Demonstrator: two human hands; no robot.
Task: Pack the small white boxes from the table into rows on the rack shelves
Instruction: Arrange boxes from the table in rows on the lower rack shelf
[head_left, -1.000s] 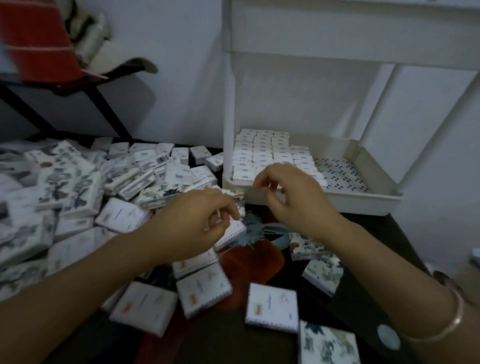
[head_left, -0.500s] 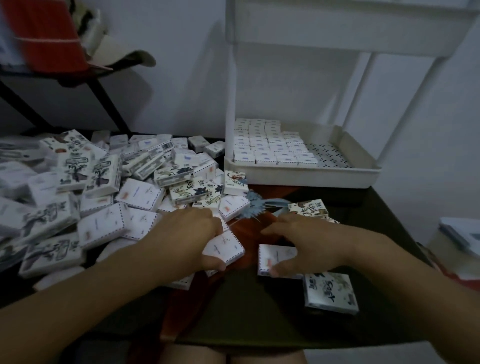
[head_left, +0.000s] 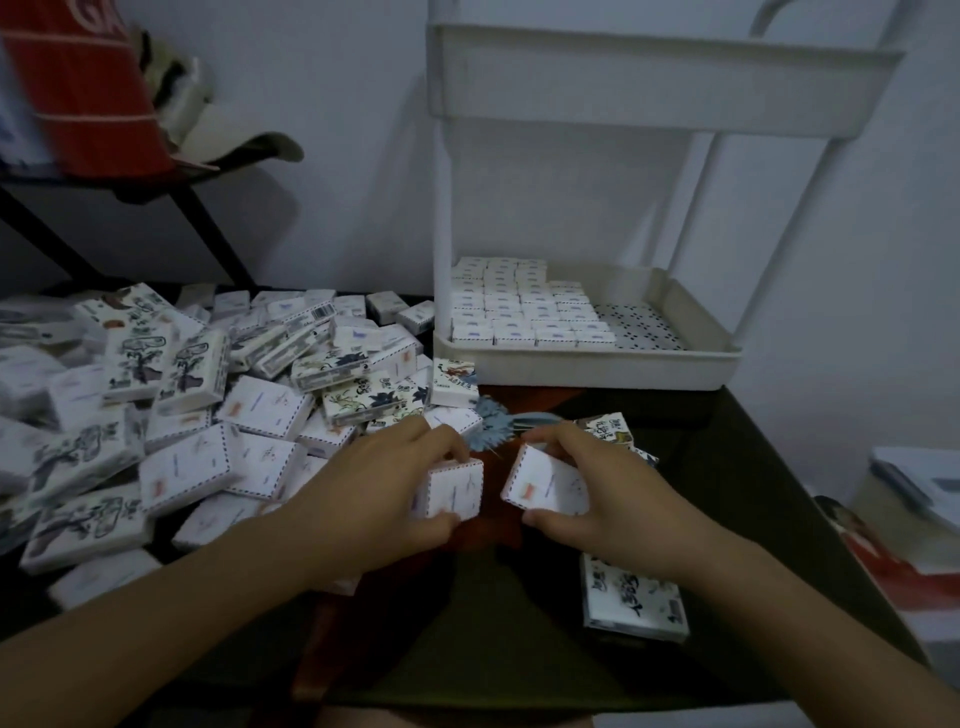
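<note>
The dark bench (head_left: 727, 467) spreads under both hands. Beyond the right hand stands the white rack (head_left: 660, 88), its lower shelf (head_left: 597, 371) partly filled with packed rows (head_left: 519, 312) of small white boxes. A loose heap (head_left: 208, 395) of boxes lies left of and beyond the left hand. The left hand (head_left: 374, 499) grips one white box (head_left: 454, 493) between thumb and fingers; just beside it, the right hand (head_left: 618, 499) grips a tilted box (head_left: 548, 483) the same way

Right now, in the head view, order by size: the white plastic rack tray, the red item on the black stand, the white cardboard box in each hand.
1. White plastic rack tray.
2. Red item, partly cropped.
3. Box in left hand and box in right hand look alike.
</note>
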